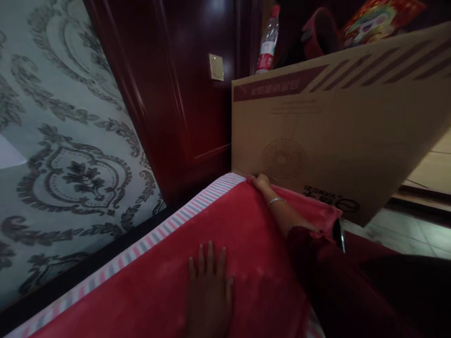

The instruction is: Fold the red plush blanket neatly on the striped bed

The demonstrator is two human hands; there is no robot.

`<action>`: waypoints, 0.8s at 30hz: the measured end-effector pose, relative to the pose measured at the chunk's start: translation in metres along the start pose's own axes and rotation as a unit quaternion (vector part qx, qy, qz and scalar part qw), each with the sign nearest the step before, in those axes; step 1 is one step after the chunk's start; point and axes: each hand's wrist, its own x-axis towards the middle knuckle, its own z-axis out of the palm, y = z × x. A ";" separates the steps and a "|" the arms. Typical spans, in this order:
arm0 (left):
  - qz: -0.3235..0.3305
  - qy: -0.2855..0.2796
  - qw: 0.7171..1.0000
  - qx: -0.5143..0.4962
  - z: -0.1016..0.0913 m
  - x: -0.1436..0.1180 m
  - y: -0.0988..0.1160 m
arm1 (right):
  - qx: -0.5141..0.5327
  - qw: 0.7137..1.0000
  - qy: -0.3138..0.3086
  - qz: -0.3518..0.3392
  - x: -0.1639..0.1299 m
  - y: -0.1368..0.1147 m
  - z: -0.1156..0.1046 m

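A red blanket point(232, 225) is spread over a mattress with a striped sheet point(155, 234) showing along its left side. My left hand point(209, 291) lies flat on the blanket, palm down with fingers stretched. At the far corner, my right hand point(260, 182) is closed on the blanket's edge, close to the base of a large cardboard box. The fingertips there are partly hidden. Past my right forearm, part of the blanket hangs over the bed's side, beside a dark, shiny edge point(339, 234) that I cannot identify.
The cardboard box point(331, 126) stands against the bed's far end, carrying a plastic bottle point(268, 44), a red band-like object point(317, 35) and a colourful red packet point(378, 23). A dark red wooden panel point(190, 94) and patterned wall point(70, 141) border the left. Tiled floor point(405, 230) shows at right.
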 end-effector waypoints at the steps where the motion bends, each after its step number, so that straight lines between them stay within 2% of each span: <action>1: -0.002 -0.032 0.999 0.005 0.002 -0.001 0.000 | -0.006 1.000 -0.008 0.017 0.004 -0.002 0.005; 3: -0.003 -0.063 0.998 0.007 0.008 -0.002 0.000 | -0.024 0.999 -0.021 0.041 0.013 -0.005 0.012; 7: -0.009 -0.060 0.998 -0.002 0.013 -0.004 0.000 | -0.028 0.998 0.010 0.052 0.019 -0.008 0.017; 11: -0.010 -0.064 0.998 -0.007 0.010 -0.003 0.000 | -0.021 0.997 0.077 0.023 0.010 0.000 0.015; 14: -0.015 -0.074 0.997 -0.004 0.009 -0.002 0.000 | -0.027 0.996 0.088 -0.003 0.000 0.005 0.012; 20: -0.013 -0.070 0.997 -0.003 0.009 -0.002 0.000 | -0.086 0.993 0.044 -0.070 -0.014 -0.005 0.013; 24: -0.014 -0.062 0.998 -0.004 0.010 -0.003 0.001 | -0.144 0.977 -0.062 -0.144 -0.025 -0.001 0.024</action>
